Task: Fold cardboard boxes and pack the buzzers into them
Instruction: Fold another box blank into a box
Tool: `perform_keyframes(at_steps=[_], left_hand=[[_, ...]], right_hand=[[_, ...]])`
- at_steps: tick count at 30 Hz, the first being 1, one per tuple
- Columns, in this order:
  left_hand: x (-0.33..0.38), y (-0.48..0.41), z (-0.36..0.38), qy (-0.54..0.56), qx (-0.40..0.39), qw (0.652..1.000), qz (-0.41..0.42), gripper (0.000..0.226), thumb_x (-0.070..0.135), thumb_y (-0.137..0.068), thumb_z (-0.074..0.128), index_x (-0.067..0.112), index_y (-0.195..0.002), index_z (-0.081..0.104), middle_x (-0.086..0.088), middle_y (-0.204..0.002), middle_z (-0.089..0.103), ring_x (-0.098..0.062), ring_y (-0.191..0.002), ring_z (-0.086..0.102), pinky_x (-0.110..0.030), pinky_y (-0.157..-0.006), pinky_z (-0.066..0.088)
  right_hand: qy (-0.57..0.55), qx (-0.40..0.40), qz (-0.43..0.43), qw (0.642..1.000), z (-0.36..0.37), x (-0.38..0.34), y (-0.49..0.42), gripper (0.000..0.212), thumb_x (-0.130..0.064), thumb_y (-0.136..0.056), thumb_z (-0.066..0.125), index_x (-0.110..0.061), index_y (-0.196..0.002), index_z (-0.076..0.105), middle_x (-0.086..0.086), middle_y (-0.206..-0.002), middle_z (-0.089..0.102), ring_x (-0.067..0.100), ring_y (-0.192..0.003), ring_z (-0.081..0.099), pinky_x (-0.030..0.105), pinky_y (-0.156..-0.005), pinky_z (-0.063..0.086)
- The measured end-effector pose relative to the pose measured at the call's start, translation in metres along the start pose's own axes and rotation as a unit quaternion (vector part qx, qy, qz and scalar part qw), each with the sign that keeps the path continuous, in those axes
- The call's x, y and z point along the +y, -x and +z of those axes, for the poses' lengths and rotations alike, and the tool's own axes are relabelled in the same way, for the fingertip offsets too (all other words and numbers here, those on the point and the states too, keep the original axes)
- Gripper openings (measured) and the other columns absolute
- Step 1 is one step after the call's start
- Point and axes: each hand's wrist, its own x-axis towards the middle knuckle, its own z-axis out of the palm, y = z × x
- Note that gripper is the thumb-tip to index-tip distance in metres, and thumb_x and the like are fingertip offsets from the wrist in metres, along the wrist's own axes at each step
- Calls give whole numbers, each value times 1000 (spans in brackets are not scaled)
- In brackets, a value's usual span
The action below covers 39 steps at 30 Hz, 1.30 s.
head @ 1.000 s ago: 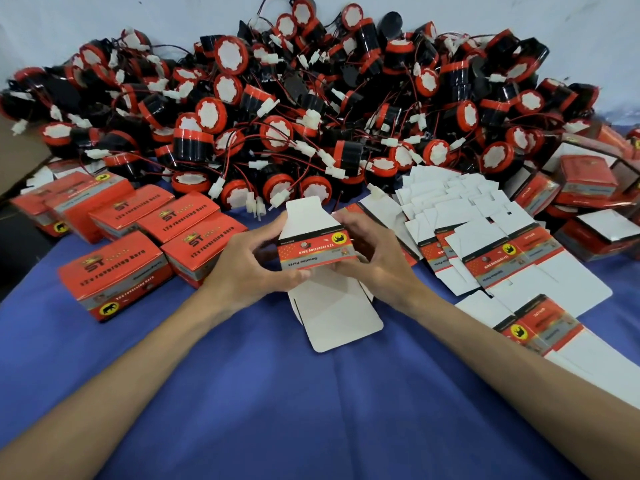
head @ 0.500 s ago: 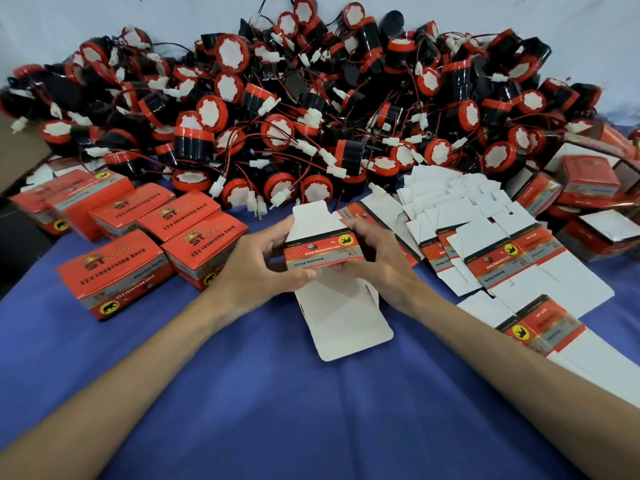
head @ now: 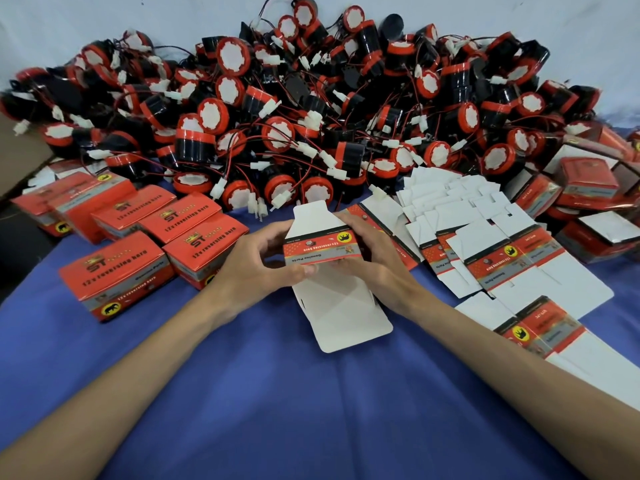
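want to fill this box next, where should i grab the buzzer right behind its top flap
Grip that buzzer by its round red rim, fingers on opposite sides, coming from above and the near side. It lies at the open edge of the pile, white face tilted up toward you, so the rim is exposed there. Behind it, other buzzers crowd in.

I'm at a packing bench in a small workshop. A big heap of red-and-black buzzers (head: 311, 116) is piled on my blue tablecloth (head: 311, 410), with closed orange boxes (head: 117, 275) in rows and flat cardboard blanks (head: 485, 237) spread out beside them.
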Motion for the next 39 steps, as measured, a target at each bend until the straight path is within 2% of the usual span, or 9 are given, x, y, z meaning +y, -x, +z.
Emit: perform_keyframes(at_steps=[8,13,17,22,27,29,32,35,39], left_hand=[[0,-1,1,-18,-17,1000,0,59,38,-66,74,37,-122,54,14,-110,70,-6,-105,65,-12,-81,49],[-3,-2,1,-23,-13,1000,-16,71,33,-70,74,46,-129,37,23,-107,69,4,-105,62,-7,-81,44],[-2,1,5,-31,-20,999,-6,79,31,-77,64,43,-140,17,25,-118,60,12,-110,55,-3,-85,39],[3,2,8,-48,-5,999,21,82,30,-78,62,33,-146,15,50,-111,52,14,-112,52,-5,-87,40],[8,5,5,15,-17,999,23,110,68,-63,72,23,-151,24,16,-131,57,-2,-122,53,-15,-94,45],[9,5,5,29,-23,999,34,100,76,-63,67,22,-142,38,12,-125,63,-7,-120,56,-18,-92,46],[6,5,9,47,18,997,60,68,55,-72,70,24,-128,49,11,-115,67,-11,-112,62,-20,-85,49],[5,8,10,17,75,991,106,54,41,-76,65,28,-125,49,10,-111,67,-9,-108,63,-20,-85,49],[4,6,8,-198,151,928,277,51,33,-82,63,12,-126,48,-8,-121,51,4,-121,43,-15,-99,38]], right_hand=[[6,9,-6,1000,-1,0,2,52,-16,-81,64,-1,-130,53,15,-112,65,24,-103,63,38,-87,51],[26,23,-26,999,1,1,2,71,-18,-83,62,-5,-146,34,-3,-114,63,5,-106,60,25,-90,51],[57,23,-46,997,2,3,3,55,-20,-83,62,-7,-135,49,14,-117,61,22,-105,59,43,-84,52],[108,36,-101,988,5,7,2,56,-16,-85,61,-2,-138,46,14,-117,52,16,-104,52,17,-81,46],[158,106,-167,967,9,8,2,61,-12,-86,63,7,-140,39,15,-120,49,16,-106,51,12,-87,44],[173,123,-188,959,11,8,3,64,-11,-85,66,8,-139,38,12,-120,47,13,-106,48,15,-85,47],[182,109,-224,951,11,7,4,72,-17,-83,71,4,-141,33,7,-125,44,10,-111,47,21,-88,50],[161,57,-250,953,10,6,7,78,-34,-87,62,-4,-147,21,6,-142,38,19,-128,44,40,-102,45],[80,62,-242,965,8,1,9,64,-48,-99,37,0,-142,30,16,-148,38,28,-134,42,47,-106,40]])
